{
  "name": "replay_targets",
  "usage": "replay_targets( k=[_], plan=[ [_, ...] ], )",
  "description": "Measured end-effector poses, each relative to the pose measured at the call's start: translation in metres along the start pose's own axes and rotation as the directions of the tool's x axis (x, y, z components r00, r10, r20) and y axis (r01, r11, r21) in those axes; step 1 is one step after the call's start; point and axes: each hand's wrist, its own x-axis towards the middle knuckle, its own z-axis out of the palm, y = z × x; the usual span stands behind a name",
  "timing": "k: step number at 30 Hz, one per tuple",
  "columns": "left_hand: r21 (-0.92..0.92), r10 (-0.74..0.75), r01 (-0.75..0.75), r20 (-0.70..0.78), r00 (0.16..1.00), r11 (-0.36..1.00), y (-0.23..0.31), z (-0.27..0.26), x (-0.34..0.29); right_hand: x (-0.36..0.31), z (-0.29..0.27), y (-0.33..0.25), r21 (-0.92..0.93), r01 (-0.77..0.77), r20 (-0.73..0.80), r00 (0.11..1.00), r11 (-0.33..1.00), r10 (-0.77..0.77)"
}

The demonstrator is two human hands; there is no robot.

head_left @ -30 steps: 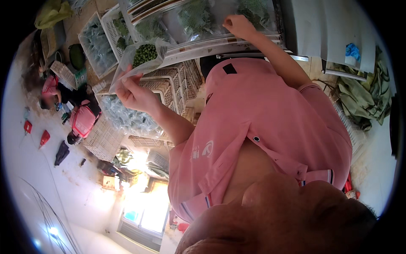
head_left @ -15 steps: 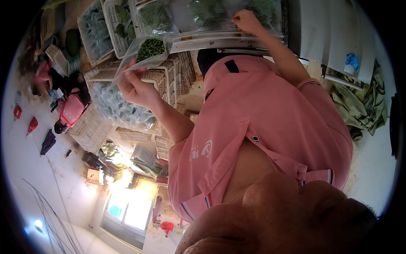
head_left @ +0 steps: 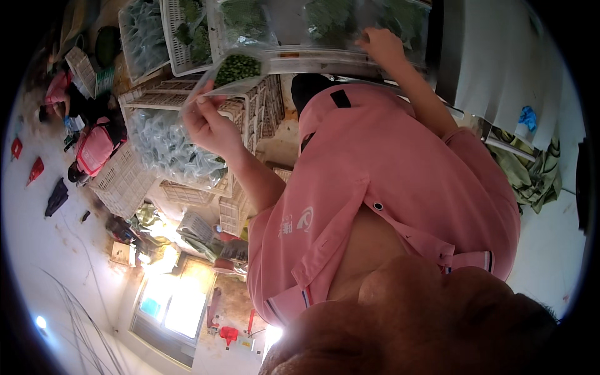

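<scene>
Pinching: left hand (head_left: 214, 128) still clamped on clear bag (head_left: 236, 72) of green produce | right hand (head_left: 385, 49) now nearer counter edge (head_left: 312, 65), fingers: cannot tell

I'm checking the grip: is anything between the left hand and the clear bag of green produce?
Nothing visible stands in the way: the left hand pinches the clear bag of green produce directly. The right hand is apart from it, near bagged leafy greens.

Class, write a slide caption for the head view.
Left hand pinching a clear plastic bag of small green produce, right hand near clear-bagged leafy greens.
</scene>
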Motion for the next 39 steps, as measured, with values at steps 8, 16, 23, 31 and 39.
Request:
replay_targets(
  k=[8, 16, 23, 31, 39],
  plan=[
    [-0.115, -0.098, 0.129, 0.238, 0.966, 0.985, -0.014, 0.018, 0.005, -0.021, -0.036, -0.142, 0.7, 0.564, -0.386, 0.815, 0.438, -0.433],
    [0.371, -0.028, -0.157, 0.447, 0.894, 0.915, -0.121, 0.084, 0.06, 0.044, -0.003, -0.105, 0.916, 0.087, -0.08, 0.996, 0.392, -0.036],
    [0.534, 0.029, -0.458, 0.628, 0.778, 0.71, -0.166, 0.177, 0.127, 0.155, 0.043, -0.044, 0.865, -0.154, 0.073, 0.98, 0.477, 0.183],
    [0.697, -0.147, -0.348, 0.545, 0.826, 0.627, -0.146, 0.209, 0.13, 0.163, -0.004, -0.054, -0.029, 0.043, -0.426, 0.903, 0.999, -0.051],
    [0.351, 0.298, -0.823, 0.809, 0.507, 0.446, -0.167, 0.217, 0.06, 0.183, -0.016, 0.006, -0.282, 0.27, -0.047, 0.955, 0.921, -0.294]
  ],
)
